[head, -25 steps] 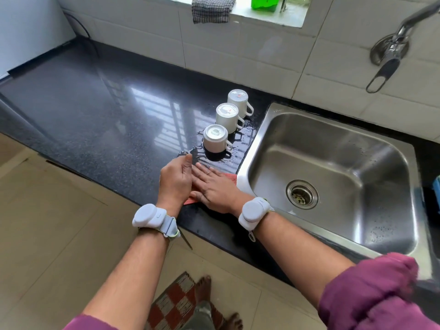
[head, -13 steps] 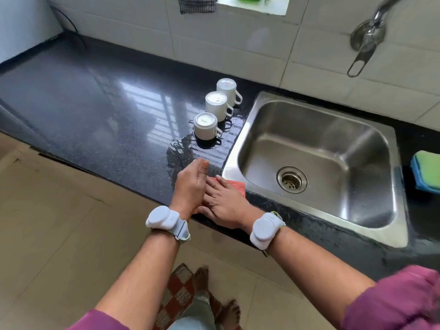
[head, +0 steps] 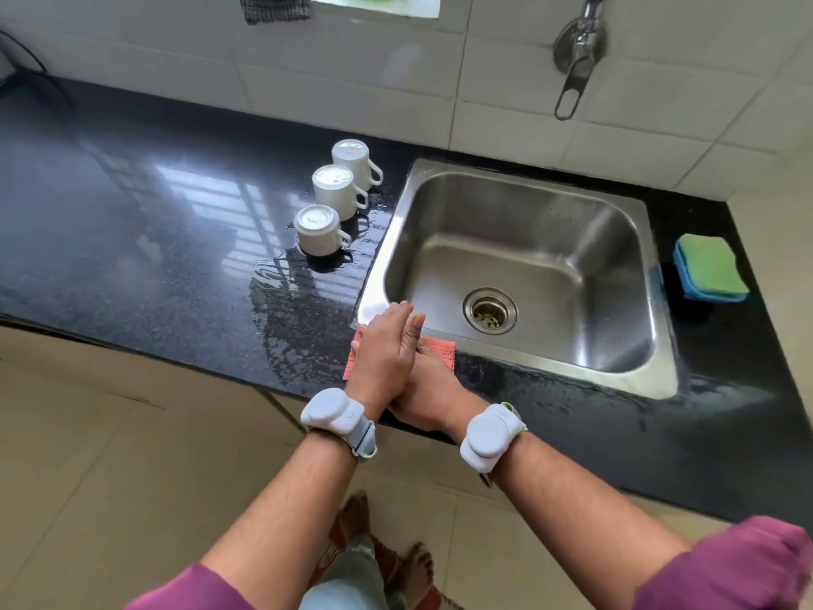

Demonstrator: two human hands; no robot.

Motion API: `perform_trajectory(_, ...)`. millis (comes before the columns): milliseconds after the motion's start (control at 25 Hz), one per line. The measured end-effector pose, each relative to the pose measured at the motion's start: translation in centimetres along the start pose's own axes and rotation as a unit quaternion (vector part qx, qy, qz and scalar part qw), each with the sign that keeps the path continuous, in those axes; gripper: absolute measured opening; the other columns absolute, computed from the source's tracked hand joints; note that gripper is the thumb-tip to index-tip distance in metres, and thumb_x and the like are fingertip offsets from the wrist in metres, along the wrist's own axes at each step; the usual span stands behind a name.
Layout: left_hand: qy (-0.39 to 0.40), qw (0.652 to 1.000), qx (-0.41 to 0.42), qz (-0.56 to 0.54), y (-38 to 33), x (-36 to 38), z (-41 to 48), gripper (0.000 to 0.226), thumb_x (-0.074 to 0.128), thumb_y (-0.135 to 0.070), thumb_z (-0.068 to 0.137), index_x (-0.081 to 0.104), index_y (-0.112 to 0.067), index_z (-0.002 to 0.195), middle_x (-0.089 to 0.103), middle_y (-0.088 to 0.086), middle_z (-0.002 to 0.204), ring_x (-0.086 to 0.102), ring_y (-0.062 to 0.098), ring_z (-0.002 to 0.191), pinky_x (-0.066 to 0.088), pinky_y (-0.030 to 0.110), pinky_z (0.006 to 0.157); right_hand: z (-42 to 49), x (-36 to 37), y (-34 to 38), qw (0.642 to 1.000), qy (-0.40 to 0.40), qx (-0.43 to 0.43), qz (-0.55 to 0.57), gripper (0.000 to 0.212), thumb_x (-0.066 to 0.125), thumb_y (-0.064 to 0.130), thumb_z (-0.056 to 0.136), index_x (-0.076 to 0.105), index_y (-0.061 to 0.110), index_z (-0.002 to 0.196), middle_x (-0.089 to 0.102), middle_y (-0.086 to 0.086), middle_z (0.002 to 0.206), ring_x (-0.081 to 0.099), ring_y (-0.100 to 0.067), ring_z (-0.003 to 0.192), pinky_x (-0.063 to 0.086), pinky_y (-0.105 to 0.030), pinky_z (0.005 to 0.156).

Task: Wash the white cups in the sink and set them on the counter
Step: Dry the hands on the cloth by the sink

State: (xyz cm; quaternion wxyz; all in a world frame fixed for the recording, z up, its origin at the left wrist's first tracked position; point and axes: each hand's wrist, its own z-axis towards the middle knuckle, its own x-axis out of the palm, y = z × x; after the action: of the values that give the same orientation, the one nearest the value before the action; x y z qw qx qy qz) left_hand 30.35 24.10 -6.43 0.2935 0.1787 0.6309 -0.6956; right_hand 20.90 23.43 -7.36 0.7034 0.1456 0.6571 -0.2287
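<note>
Cups (head: 333, 187) sit inverted on bench (head: 132, 239), so washing looks done. Left hand (head: 382, 354), fingers straight, covers right hand (head: 433, 387), fingers hidden, on cloth (head: 441, 350); next, probably wiping

Glossy wet black stone counter (head: 132, 222), brushed steel sink (head: 655, 345), 3 glazed white cups (head: 317, 233), spongy scrubber (head: 709, 267)

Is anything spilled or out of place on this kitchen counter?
Only water: a puddle spreads over the black counter left of the sink, from the three upturned white cups toward the front edge. The cups stand in a tidy row, none tipped. Nothing else stands out.
</note>
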Motion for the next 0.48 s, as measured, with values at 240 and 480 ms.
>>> perform_trajectory(240, 0.061, 0.998, 0.029, 0.005, -3.2, 3.6, 0.1, 0.042, 0.041, -0.030, 0.100, 0.058, 0.001, 0.123, 0.060, 0.018, 0.126, 0.053, 0.030, 0.121, 0.032, 0.030, 0.102, -3.9, 0.7, -2.1, 0.991, 0.117, 0.057, -0.041, 0.056, 0.029, 0.030, 0.095, 0.022, 0.008, 0.146, 0.023, -0.019, 0.153, 0.008, -0.041, 0.143, 0.002, -0.059, 0.114)
perform_trajectory(480, 0.119, 0.991, 0.063, 0.008, -5.8, 7.1, 0.3, 0.042, 0.041, -0.028, 0.100, 0.056, 0.000, 0.128, 0.056, 0.015, 0.134, 0.046, 0.027, 0.131, 0.028, 0.030, 0.109, -7.8, 0.7, -4.3, 0.988, 0.104, 0.116, -0.015, 0.064, 0.013, 0.034, 0.088, 0.030, 0.006, 0.144, 0.032, -0.020, 0.150, 0.021, -0.041, 0.140, 0.009, -0.058, 0.115)
